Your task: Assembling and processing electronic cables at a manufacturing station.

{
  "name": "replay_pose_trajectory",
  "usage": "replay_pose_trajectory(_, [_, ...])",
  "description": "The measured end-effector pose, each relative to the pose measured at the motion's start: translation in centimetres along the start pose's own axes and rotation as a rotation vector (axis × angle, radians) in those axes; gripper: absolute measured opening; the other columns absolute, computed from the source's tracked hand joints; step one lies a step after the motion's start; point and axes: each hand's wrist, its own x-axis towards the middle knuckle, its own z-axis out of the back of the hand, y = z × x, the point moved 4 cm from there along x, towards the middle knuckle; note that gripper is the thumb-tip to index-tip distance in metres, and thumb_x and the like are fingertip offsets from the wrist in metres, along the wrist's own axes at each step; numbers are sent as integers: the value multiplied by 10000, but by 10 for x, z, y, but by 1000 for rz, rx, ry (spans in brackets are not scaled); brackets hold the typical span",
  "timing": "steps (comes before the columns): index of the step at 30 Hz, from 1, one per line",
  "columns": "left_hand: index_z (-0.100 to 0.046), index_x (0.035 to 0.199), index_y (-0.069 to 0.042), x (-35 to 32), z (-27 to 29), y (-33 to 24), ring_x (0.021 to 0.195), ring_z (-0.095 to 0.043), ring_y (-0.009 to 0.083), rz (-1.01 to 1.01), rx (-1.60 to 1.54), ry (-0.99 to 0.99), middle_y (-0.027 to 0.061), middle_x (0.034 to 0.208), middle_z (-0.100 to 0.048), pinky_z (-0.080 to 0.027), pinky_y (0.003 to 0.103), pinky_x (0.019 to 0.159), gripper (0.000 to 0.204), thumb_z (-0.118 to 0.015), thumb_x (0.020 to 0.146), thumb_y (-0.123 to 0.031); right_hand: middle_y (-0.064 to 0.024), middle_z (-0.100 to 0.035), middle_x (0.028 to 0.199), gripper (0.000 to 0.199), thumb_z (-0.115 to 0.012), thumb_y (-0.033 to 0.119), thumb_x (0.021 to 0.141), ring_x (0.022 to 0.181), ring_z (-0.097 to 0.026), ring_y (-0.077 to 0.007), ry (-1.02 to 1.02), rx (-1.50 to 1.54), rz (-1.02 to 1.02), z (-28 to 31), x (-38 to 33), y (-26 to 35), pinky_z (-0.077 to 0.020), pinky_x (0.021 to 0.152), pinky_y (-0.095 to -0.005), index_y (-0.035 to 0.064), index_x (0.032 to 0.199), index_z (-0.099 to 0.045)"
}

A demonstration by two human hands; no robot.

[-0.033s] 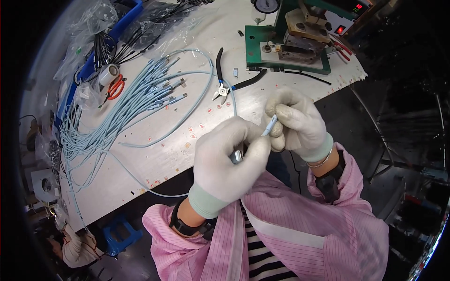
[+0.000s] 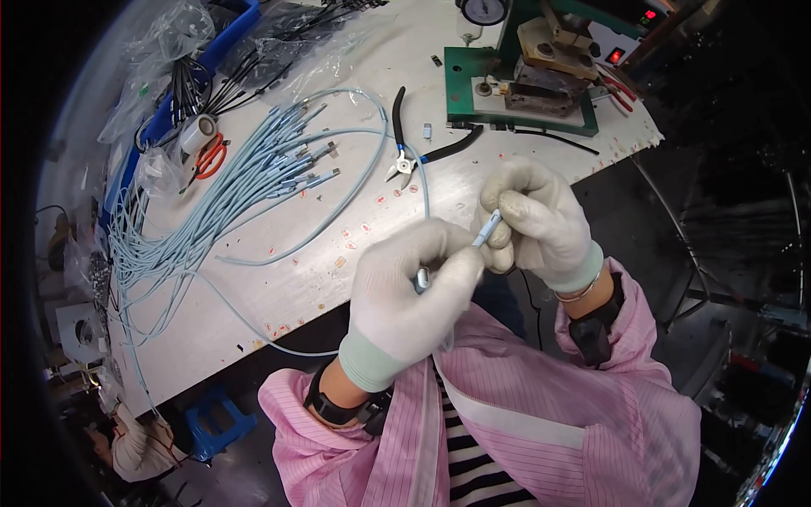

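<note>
White-gloved, my left hand [image 2: 397, 291] is closed around a light blue cable, pinching it just behind its end. A small silvery metal piece [image 2: 422, 278] shows inside the curl of its fingers. My right hand [image 2: 545, 221], also gloved, pinches the far tip of the same light blue cable end [image 2: 487, 230] between thumb and fingers. Both hands meet in front of the table's near edge. The gloves hide most of the tip. From behind my left hand, a light blue cable [image 2: 426, 190] runs up onto the table beside the black-handled cutting pliers [image 2: 405, 162].
A bundle of light blue cables [image 2: 194, 211] with connectors covers the table's left. Behind it are orange-handled scissors [image 2: 207, 160], a tape roll [image 2: 198, 133] and a blue bin [image 2: 152, 127]. A green-based press [image 2: 541, 93] stands at the back right. A person [image 2: 144, 444] sits lower left.
My left hand has shifted slightly left and down, and the scene has shifted a little in view. Both hands keep their grip on the cable end.
</note>
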Motion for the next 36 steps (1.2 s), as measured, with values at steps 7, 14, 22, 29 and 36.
replay_pose_trajectory(7, [-540,675,-2,-19,27,41,381,-379,85,100,-746,220,59,566,-526,-332,219,393,287,-453,852,-211,-85,-573,736,107,-545,81,787,653,-565,-174,50,-1055,26,-1,36,15,-461,621,-293,-12,840,-536])
replay_pose_trajectory(14, [-487,635,-34,-35,63,36,362,-352,76,-187,-1035,170,54,539,-474,-314,220,371,333,-422,873,-258,-92,-553,840,115,-601,100,670,817,-534,-233,273,-2389,338,22,73,-12,-418,772,-370,28,742,-546])
replay_pose_trajectory(22, [-438,654,-124,-68,174,-58,387,-396,99,-784,-868,70,38,703,-487,-359,227,354,194,-499,837,-101,-112,-544,917,111,-606,109,705,848,-541,-251,532,-2202,498,-48,63,9,-426,784,-356,30,763,-554])
replay_pose_trajectory(29, [-479,719,-71,-49,143,-40,383,-388,118,-592,-897,162,52,648,-462,-336,238,351,185,-476,872,-176,-180,-471,1195,156,-596,46,685,1081,-460,-352,-9,-1080,385,-40,57,-33,-396,890,-373,19,838,-587])
replay_pose_trajectory(36, [-510,801,-16,-71,109,-26,365,-364,102,-626,-481,275,100,653,-487,-324,245,320,307,-385,929,-265,-165,-456,1219,216,-636,99,639,1109,-437,-335,108,-1737,903,-93,93,-99,-338,951,-440,50,845,-595])
